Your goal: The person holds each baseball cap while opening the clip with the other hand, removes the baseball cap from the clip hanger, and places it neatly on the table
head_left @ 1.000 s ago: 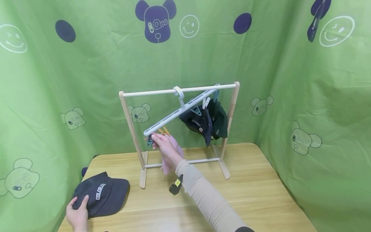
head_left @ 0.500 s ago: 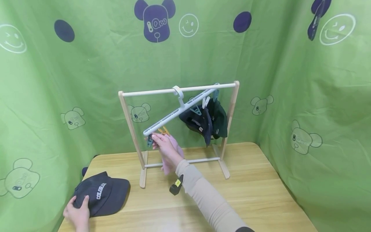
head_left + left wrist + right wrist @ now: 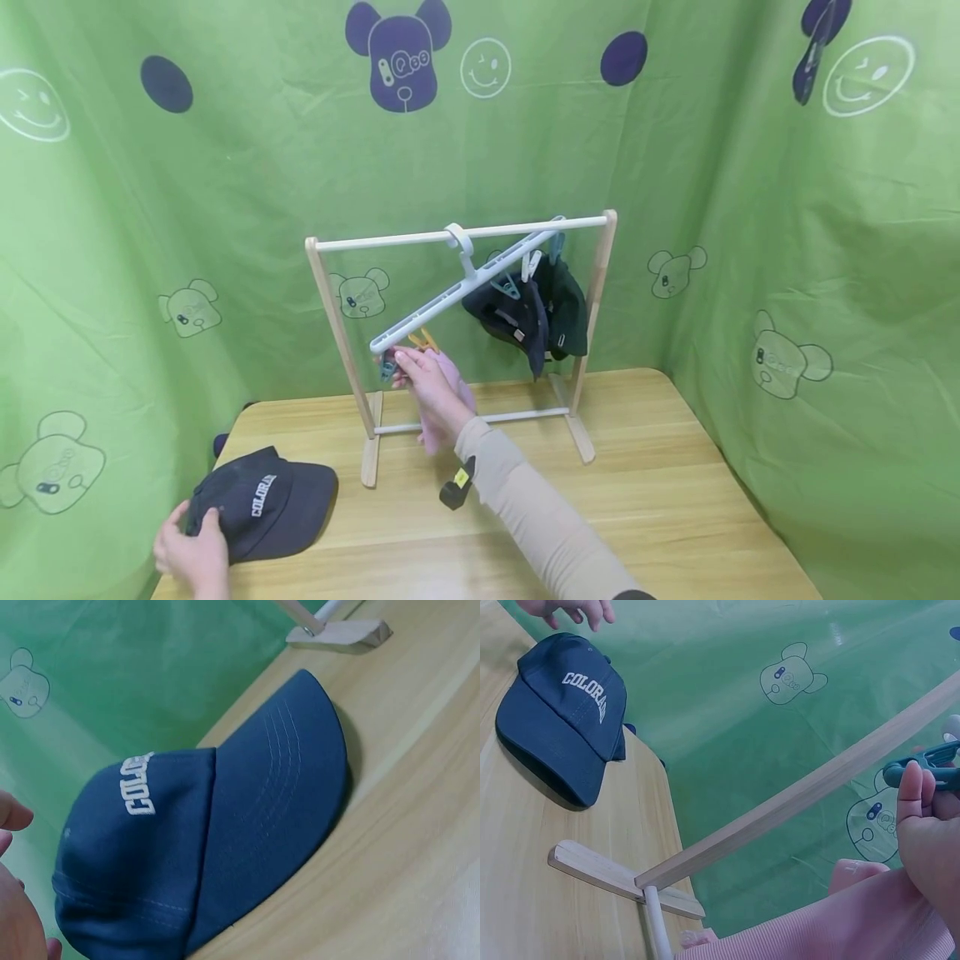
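Observation:
A navy baseball cap (image 3: 258, 508) with white lettering lies brim down on the table at the left. At the back of its crown is my left hand (image 3: 193, 552), fingers loosely bent; the right wrist view shows this left hand (image 3: 570, 609) just off the cap. My right hand (image 3: 429, 382) pinches a teal clothespin (image 3: 900, 774) under the low left end of a pale blue hanger (image 3: 435, 310). The hanger tilts, its right end high. Pink ribbed fabric (image 3: 802, 930) hangs beside my right hand from a yellow clothespin (image 3: 427, 340).
The hanger hooks over the top bar of a wooden rack (image 3: 337, 333). From its right half hang a navy cap (image 3: 506, 310) and a dark green cap (image 3: 572, 312), with a white clothespin (image 3: 531, 265) among the clips. Green printed curtains (image 3: 247, 192) surround the wooden table (image 3: 600, 517).
My left hand has slid a little to the left, from touching the cap's crown to just off it. The right hand and the hanger have hardly moved.

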`<action>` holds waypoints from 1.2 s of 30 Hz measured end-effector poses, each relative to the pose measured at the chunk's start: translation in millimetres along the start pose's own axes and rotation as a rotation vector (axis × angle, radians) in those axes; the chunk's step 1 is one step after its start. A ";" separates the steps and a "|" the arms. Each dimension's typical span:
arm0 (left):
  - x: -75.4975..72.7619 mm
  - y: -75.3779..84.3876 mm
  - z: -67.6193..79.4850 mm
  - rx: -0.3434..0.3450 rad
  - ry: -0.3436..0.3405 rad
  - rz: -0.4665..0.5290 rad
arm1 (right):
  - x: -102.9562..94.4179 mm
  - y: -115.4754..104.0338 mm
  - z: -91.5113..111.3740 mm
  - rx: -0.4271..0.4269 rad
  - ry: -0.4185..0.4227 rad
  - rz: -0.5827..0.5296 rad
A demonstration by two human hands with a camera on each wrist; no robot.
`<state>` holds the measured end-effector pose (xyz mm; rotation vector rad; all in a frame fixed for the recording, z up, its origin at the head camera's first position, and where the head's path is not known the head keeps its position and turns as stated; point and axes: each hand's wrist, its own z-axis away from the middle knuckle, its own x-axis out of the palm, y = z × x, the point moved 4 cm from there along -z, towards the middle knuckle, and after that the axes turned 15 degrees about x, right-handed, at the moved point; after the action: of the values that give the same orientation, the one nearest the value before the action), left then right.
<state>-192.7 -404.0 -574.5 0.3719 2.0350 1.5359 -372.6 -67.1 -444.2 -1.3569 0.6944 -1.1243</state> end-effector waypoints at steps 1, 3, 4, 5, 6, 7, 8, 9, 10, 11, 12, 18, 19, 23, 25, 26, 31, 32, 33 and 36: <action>-0.1 2.5 0.5 0.002 0.006 0.006 | 0.3 0.2 0.6 0.000 0.001 0.000; 0.0 7.0 1.8 0.006 0.019 0.021 | 0.7 1.0 1.4 0.005 0.007 -0.004; 0.2 9.4 2.3 0.015 0.025 0.028 | 0.9 1.3 1.7 0.007 0.012 -0.005; 0.4 11.7 2.9 0.027 0.033 0.033 | 1.0 1.7 2.0 0.010 0.016 -0.007; 0.7 14.2 3.3 0.041 0.038 0.038 | 1.1 2.1 2.2 0.010 0.020 -0.011; 1.1 16.1 3.9 0.049 0.043 0.047 | 1.2 2.5 2.4 0.010 0.025 -0.011; 1.7 17.8 4.5 0.056 0.045 0.055 | 1.3 2.8 2.4 0.010 0.031 -0.009; 2.1 20.0 4.8 0.067 0.052 0.058 | 1.3 3.3 2.4 0.010 0.031 -0.012; 2.6 22.3 5.1 0.082 0.058 0.062 | 1.5 3.7 2.5 0.010 0.029 -0.016; 3.2 24.4 5.4 0.091 0.062 0.069 | 1.7 4.1 2.6 0.010 0.026 -0.020; 4.0 26.6 5.6 0.093 0.065 0.077 | 1.8 4.5 2.6 0.009 0.025 -0.019; 9.8 41.0 7.2 0.089 0.076 0.160 | 2.4 5.2 1.1 -0.012 0.026 0.005; 11.1 43.7 7.7 0.094 0.077 0.174 | 2.6 5.0 0.7 -0.016 0.029 0.010; 17.9 53.8 9.8 0.110 0.060 0.202 | 3.9 4.0 -0.4 -0.012 0.043 -0.007; 20.9 57.9 10.8 0.114 0.047 0.195 | 4.7 2.9 0.0 -0.012 0.047 -0.025; 22.3 59.7 11.1 0.115 0.042 0.189 | 5.1 2.3 0.1 -0.012 0.047 -0.036; 28.4 66.2 13.0 0.142 0.041 0.199 | 5.7 1.8 1.2 -0.017 0.043 -0.057; 29.6 66.9 13.5 0.148 0.041 0.214 | 5.6 2.5 1.8 -0.013 0.045 -0.053; 31.0 67.3 14.1 0.153 0.038 0.226 | 5.5 3.5 2.3 -0.009 0.043 -0.052; 35.0 67.8 15.9 0.159 0.026 0.258 | 5.1 6.9 4.5 0.003 0.041 -0.041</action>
<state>-219.0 -352.2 -522.6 0.7040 2.2050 1.5340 -365.2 -70.9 -449.1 -1.3546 0.6969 -1.1879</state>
